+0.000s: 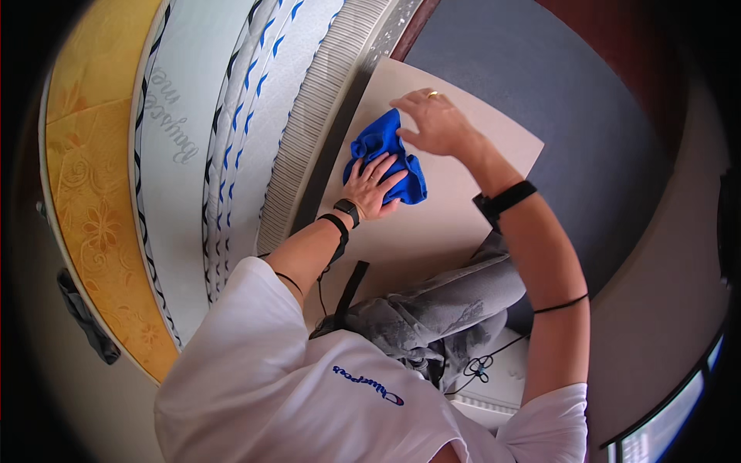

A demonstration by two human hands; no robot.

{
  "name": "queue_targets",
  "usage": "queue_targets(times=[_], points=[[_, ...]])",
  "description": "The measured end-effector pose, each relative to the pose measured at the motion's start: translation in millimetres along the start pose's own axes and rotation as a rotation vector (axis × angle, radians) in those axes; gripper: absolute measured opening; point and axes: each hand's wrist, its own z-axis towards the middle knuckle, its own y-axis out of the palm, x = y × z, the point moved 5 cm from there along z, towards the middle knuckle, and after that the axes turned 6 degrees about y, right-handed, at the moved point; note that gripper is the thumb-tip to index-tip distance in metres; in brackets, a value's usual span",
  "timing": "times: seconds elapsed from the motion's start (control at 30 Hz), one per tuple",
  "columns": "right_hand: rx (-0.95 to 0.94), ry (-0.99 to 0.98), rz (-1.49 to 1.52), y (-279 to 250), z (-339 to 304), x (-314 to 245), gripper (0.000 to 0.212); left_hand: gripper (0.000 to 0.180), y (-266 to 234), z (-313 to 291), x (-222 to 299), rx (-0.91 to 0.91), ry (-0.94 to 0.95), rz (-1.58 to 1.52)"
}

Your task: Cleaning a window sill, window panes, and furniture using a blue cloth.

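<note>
A person leans over a pale board (463, 208) lying on a dark floor (571, 85). The left hand (373, 187) presses flat, fingers spread, on a crumpled blue cloth (384, 150) at the board's far left side. The right hand (434, 122) rests just right of the cloth, fingers extended, perhaps pinching its edge. Stacked mattresses (231, 131) stand along the left.
</note>
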Motion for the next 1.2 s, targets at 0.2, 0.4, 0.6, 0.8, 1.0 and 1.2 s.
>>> queue_targets(times=[0.2,0.4,0.6,0.8,1.0,1.2], points=[[-0.094,-0.231,0.085,70.9,-18.4,-41.2,0.058,0.048,12.9,-14.9,2.2,-0.039,-0.01,0.008],[-0.265,-0.341,-0.018,77.0,-27.1,-35.8,0.061,0.055,8.6,-15.6,8.0,0.036,0.002,0.01],[-0.303,-0.462,-0.046,83.2,-20.6,-23.2,0.056,0.062,14.8,-12.1,12.1,-0.037,-0.11,-0.076],[-0.247,-0.589,-0.062,92.7,-3.7,-23.5,0.052,0.061,18.1,-15.7,14.3,-0.001,-0.253,-0.026],[-0.205,-0.625,-0.068,86.9,9.6,-54.1,0.045,0.056,-2.0,-23.0,22.3,0.209,-0.387,0.099],[-0.402,-0.441,-0.137,71.5,9.4,-99.6,0.057,0.069,-23.2,-34.6,57.6,0.569,-0.616,0.073]])
